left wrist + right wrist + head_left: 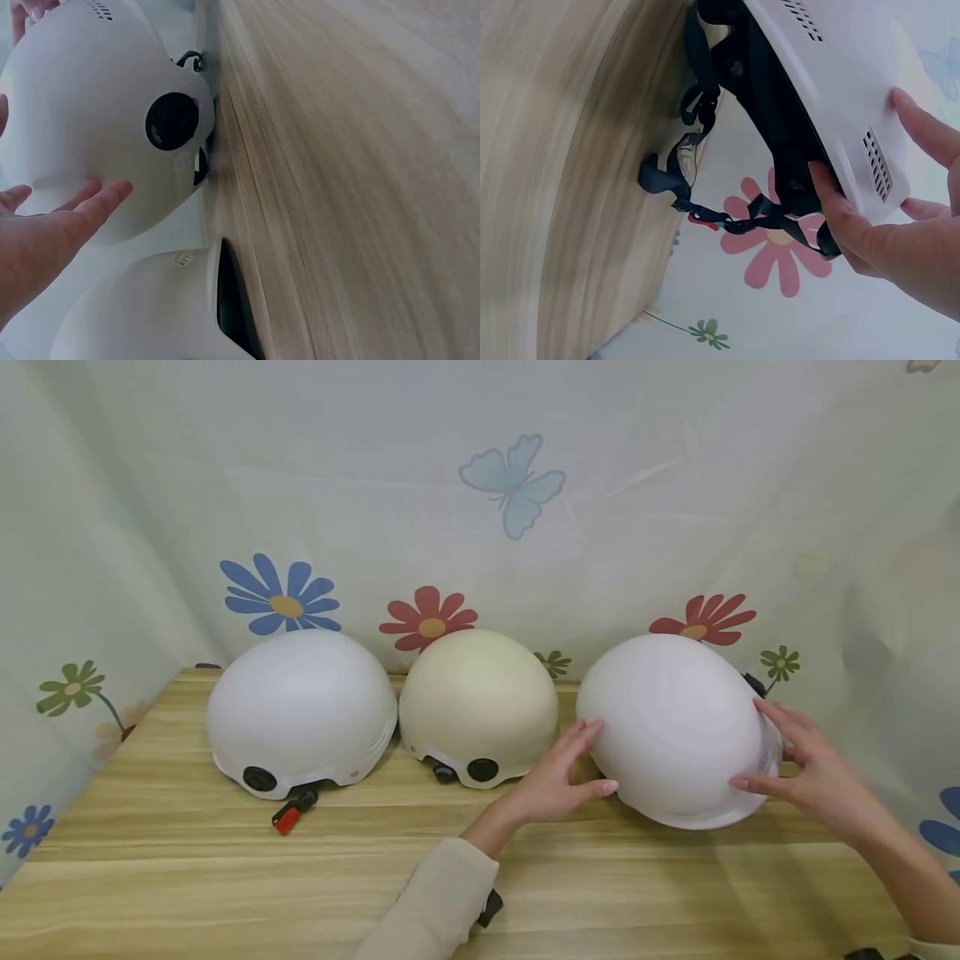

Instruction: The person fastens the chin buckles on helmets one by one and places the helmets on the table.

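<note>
While the right hand [823,781] grips the rightmost helmet [667,727], left hand [549,787] loosely spread, along its opposite side

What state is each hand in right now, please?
Left hand: open, fingers spread at the rightmost white helmet.
Right hand: holding that helmet by its rim.

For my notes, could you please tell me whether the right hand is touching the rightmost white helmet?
Touching: the right wrist view shows the right hand gripping the white helmet by its rim.
</note>
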`<state>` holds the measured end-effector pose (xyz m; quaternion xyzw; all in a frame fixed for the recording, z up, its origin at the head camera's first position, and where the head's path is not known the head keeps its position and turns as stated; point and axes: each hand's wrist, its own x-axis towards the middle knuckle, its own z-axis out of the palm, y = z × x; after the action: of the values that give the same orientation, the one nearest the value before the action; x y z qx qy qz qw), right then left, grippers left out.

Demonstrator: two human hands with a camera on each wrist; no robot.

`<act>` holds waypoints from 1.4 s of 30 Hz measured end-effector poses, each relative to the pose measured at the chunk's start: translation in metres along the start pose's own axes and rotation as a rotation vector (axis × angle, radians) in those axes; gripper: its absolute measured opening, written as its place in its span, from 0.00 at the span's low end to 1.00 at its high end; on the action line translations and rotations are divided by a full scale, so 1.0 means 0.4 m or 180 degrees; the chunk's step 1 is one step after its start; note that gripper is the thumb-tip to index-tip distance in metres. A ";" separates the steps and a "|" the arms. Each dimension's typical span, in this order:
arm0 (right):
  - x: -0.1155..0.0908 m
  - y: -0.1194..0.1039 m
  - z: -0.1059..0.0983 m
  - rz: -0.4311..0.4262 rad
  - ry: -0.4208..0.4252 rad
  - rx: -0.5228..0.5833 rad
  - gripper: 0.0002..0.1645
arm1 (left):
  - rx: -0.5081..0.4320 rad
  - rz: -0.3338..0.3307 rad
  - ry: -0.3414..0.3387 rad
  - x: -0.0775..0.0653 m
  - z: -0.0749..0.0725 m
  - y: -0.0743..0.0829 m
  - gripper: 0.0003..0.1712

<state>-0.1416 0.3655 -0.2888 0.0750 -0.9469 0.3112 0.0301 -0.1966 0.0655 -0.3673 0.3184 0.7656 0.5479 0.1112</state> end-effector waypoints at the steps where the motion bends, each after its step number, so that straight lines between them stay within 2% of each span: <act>1: 0.000 0.000 0.002 -0.0007 0.0012 0.0008 0.60 | 0.0003 -0.0008 -0.0005 0.000 -0.001 -0.001 0.42; 6: 0.004 0.005 0.009 0.0050 -0.0003 0.0042 0.60 | -0.0006 -0.0011 -0.0031 0.003 -0.002 -0.003 0.42; 13: 0.006 0.026 0.029 0.0278 -0.0158 0.0335 0.61 | 0.0102 -0.0106 -0.0095 0.007 0.004 -0.012 0.44; 18: 0.001 0.052 0.050 0.0396 -0.0227 0.0516 0.63 | 0.0181 -0.0239 -0.0284 0.004 0.008 -0.021 0.47; 23: 0.002 0.078 0.082 0.0373 -0.0263 0.0944 0.61 | 0.0361 -0.0211 -0.0453 0.005 0.010 -0.030 0.47; 28: 0.005 0.096 0.124 0.0361 -0.0209 0.1340 0.61 | 0.0529 -0.0193 -0.0465 0.008 0.012 -0.035 0.47; 33: 0.011 0.112 0.160 0.0533 -0.0200 0.1489 0.66 | 0.0591 -0.0200 -0.0436 0.011 0.017 -0.041 0.47; 38: 0.019 0.124 0.189 0.0652 -0.0228 0.1819 0.68 | 0.0618 -0.0246 -0.0419 0.014 0.021 -0.047 0.46; 42: 0.025 0.127 0.199 0.0676 -0.0177 0.1858 0.68 | 0.0642 -0.0278 -0.0380 0.017 0.021 -0.049 0.46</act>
<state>-0.1606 0.3574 -0.3817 -0.0104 -0.8206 0.5692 -0.0513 -0.2045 0.0721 -0.3871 0.3263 0.8219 0.4428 0.1477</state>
